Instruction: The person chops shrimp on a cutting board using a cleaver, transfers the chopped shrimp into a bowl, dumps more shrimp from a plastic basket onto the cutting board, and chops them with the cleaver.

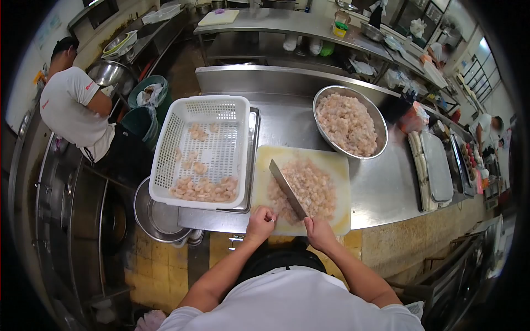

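Cleaver point(288, 190) gripped in right hand point(320, 233), angled over chopped shrimp point(317, 187); left hand point(261, 223) curled, hold unclear, at near left of cutting board point(343, 219), likely for safety.

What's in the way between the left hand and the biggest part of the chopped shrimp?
The knife, held in the right hand. Its blade slants across the left part of the chopped shrimp, between the left hand and most of the pile. Nothing visible blocks the bits left of the blade.
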### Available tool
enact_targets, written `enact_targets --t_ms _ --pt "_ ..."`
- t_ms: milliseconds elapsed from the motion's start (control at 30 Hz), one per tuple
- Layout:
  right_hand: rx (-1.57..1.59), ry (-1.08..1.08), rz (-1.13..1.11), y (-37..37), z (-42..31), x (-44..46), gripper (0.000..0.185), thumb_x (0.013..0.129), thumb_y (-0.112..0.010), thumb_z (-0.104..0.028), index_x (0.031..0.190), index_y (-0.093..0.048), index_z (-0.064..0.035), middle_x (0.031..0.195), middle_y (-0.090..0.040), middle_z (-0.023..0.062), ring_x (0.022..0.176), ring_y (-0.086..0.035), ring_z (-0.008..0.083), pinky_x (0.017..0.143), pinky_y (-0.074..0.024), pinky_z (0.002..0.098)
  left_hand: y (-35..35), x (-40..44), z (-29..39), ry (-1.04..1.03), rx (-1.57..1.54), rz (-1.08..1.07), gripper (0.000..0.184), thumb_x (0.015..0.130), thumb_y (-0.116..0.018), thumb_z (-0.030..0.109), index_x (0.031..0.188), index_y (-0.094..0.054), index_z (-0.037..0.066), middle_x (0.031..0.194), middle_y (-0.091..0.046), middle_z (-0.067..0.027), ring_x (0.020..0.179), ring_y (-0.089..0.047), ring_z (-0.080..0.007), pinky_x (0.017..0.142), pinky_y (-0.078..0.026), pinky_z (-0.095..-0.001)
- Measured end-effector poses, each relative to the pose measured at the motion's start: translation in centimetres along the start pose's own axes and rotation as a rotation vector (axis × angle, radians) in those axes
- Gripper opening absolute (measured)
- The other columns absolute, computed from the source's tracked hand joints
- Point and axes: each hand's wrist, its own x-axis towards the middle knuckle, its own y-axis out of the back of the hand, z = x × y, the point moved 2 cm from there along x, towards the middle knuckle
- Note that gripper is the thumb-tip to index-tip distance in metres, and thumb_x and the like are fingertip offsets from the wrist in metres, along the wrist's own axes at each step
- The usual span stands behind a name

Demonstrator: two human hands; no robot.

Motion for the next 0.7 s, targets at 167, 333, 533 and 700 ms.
enact_targets --t_ms 167,333,533,700 --pt "0.083 -0.036 0.036 3.7 -4.3 -1.3 0.046 0.109 -0.054 -0.032 0.095 -0.070 0.0085 0.086 -0.067 0.0368 0.085 -0.065 0.0572 0.076 -0.0505 0.0613 -0.1 0.0 0.1 -0.008 0.024 0.028 0.029 0.086 -0.085 0.006 0.082 -0.056 0.006 0.081 -0.066 -0.0088 0.062 -0.060 -0.0216 0.058 -0.051 -0.0342" --pt "0.061 -0.085 0.009 1.2 -2.2 -0.4 0.046 0.110 -0.053 -0.033 0.091 -0.067 0.0067 0.083 -0.066 0.0350 0.082 -0.065 0.0554 0.072 -0.0488 0.0586 0.3 0.1 0.5 0.002 0.035 -0.013 0.027 0.086 -0.085 0.004 0.083 -0.058 0.005 0.079 -0.065 -0.0079 0.062 -0.060 -0.0190 0.058 -0.050 -0.0332" --pt "0.172 -0.063 0.032 2.7 -7.4 -2.7 0.049 0.111 -0.051 -0.037 0.092 -0.065 0.0068 0.082 -0.067 0.0356 0.083 -0.065 0.0574 0.073 -0.0500 0.0623 1.9 -0.5 1.0 0.085 -0.026 0.087 0.022 0.085 -0.085 0.001 0.087 -0.063 0.005 0.078 -0.064 -0.0063 0.064 -0.060 -0.0148 0.059 -0.051 -0.0313" --pt "0.093 -0.067 0.027 -2.7 -7.0 -1.3 0.045 0.111 -0.052 -0.033 0.091 -0.066 0.0051 0.083 -0.066 0.0357 0.084 -0.066 0.0562 0.073 -0.0503 0.0589 3.1 -1.2 0.2 0.068 -0.043 0.114 0.021 0.086 -0.083 0.003 0.088 -0.062 0.005 0.078 -0.061 -0.0092 0.064 -0.061 -0.0216 0.058 -0.050 -0.0356"
